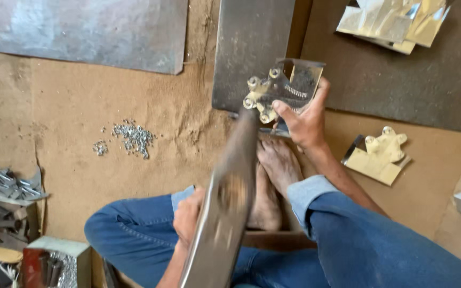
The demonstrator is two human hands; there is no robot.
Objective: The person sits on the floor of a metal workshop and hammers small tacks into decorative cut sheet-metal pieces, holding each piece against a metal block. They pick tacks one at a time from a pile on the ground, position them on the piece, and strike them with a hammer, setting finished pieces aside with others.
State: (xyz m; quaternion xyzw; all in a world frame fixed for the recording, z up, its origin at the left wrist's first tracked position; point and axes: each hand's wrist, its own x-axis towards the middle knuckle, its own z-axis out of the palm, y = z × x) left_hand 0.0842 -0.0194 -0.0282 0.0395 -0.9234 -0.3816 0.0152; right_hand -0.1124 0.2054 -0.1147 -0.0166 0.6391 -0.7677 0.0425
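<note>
- Seen from the head camera, the person sits on the floor (81,106) with legs in blue jeans and bare feet (273,176) together at centre.
- Right hand (305,120), at about 1 o'clock from the feet, has its grip clamped on a shiny metal bracket (286,88) bearing round studs; thumb on the near face, fingers behind.
- Left hand (188,216), at 7 o'clock from the feet, is wrapped tight around the lower part of a long, blurred metal tool (230,197), whose far end reaches up to the bracket.
- Behind the bracket, at 12 o'clock, lies a dark steel plate (246,42).
- A second studded bracket (380,154) lies on brown board at 3 o'clock.
- Small loose nuts (132,137) are scattered at 10 o'clock.
- Scrap metal pieces (6,186) are piled at 9 o'clock; folded shiny sheets (390,21) rest at 1 o'clock, far off.
</note>
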